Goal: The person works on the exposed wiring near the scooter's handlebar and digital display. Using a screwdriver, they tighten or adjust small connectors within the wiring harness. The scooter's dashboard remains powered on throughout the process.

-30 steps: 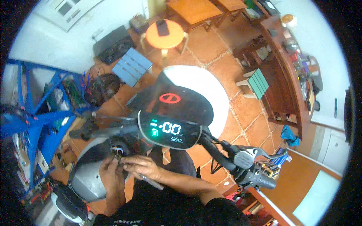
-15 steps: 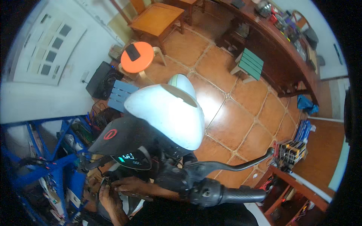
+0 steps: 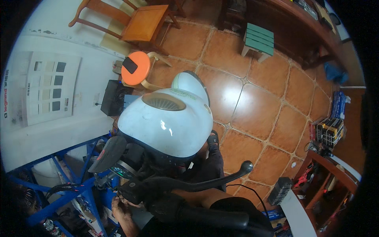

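Observation:
A scooter with a pale blue front cowl [image 3: 166,122] fills the middle of the view. Its handlebar is turned, with a black grip [image 3: 213,217] and a brake lever [image 3: 205,181] stretching across in front of me. My left hand [image 3: 121,208] is at lower left, fingers bent and pinched together just below the lever's mount. Whatever lies between them is too small to make out. My right forearm [image 3: 197,196] passes behind the lever toward the same spot; the right hand is mostly hidden by the handlebar. The lit dash display [image 3: 119,170] sits above my hands, beside a dark panel [image 3: 107,154].
At left stands a blue metal rack [image 3: 65,197] with cables and parts. An orange stool [image 3: 136,73] holds a dark flat object; a green stool [image 3: 258,39] stands farther off. Stacked boxes [image 3: 329,130] and a wooden shelf [image 3: 316,177] are at right. A sandaled foot [image 3: 213,137] rests beside the cowl.
My view has shifted, and the handlebar and lever now appear farther left and lower. The right hand, visible before, has gone behind the handlebar. My left hand stays pinched at about the same place.

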`<act>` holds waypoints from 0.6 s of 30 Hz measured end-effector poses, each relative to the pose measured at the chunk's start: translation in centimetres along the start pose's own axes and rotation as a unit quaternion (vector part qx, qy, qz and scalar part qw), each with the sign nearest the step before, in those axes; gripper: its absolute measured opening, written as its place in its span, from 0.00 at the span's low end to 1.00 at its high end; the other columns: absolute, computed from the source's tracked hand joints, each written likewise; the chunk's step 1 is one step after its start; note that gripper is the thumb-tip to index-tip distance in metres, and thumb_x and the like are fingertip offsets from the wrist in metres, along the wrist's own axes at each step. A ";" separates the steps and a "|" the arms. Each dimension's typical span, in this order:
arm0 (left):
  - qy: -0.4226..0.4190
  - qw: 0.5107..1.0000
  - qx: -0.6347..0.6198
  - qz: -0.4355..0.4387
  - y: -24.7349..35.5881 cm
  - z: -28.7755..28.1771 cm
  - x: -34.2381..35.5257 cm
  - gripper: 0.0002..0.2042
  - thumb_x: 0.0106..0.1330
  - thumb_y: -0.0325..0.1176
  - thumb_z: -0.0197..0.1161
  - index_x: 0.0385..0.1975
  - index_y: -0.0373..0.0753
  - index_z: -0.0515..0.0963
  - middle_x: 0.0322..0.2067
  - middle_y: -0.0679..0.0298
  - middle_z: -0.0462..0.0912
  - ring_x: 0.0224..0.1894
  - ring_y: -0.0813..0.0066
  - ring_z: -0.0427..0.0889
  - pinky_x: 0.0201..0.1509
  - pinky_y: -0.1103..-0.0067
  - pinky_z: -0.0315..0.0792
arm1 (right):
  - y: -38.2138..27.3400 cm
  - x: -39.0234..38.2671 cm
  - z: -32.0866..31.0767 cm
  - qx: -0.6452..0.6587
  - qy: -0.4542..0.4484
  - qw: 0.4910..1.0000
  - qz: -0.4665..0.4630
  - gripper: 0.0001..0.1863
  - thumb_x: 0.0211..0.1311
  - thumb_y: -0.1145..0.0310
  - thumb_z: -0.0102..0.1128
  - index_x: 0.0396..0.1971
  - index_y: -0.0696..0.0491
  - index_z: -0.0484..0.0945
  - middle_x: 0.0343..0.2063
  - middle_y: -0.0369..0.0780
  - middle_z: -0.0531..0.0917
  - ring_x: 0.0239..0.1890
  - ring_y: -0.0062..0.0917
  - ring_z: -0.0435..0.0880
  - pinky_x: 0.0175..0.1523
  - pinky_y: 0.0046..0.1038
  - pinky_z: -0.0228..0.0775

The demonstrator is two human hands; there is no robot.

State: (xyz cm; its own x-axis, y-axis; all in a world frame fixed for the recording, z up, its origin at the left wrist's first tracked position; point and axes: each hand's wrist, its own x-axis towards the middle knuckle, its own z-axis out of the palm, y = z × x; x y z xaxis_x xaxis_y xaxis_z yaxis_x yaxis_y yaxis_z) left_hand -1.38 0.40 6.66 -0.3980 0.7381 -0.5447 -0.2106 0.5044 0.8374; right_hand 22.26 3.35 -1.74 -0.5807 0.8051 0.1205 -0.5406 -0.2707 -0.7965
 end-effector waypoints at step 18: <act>0.016 0.999 -0.030 0.012 -1.7 3.9 -0.7 0.16 0.60 0.30 0.54 0.47 0.32 0.69 0.41 0.53 0.78 0.39 0.59 0.78 0.43 0.69 0.75 | 0.1 -1.6 0.4 0.012 -0.057 0.998 0.026 0.16 0.62 0.71 0.49 0.49 0.56 0.73 0.46 0.43 0.76 0.38 0.24 0.78 0.43 0.22 0.70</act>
State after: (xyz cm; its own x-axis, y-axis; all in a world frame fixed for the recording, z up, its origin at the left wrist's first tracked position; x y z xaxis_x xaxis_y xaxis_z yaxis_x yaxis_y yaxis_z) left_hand 2.71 0.75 5.45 -0.4326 0.7344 -0.5230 -0.2539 0.4574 0.8522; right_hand 22.89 1.83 -1.78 -0.6732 0.7245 0.1483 -0.5216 -0.3231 -0.7896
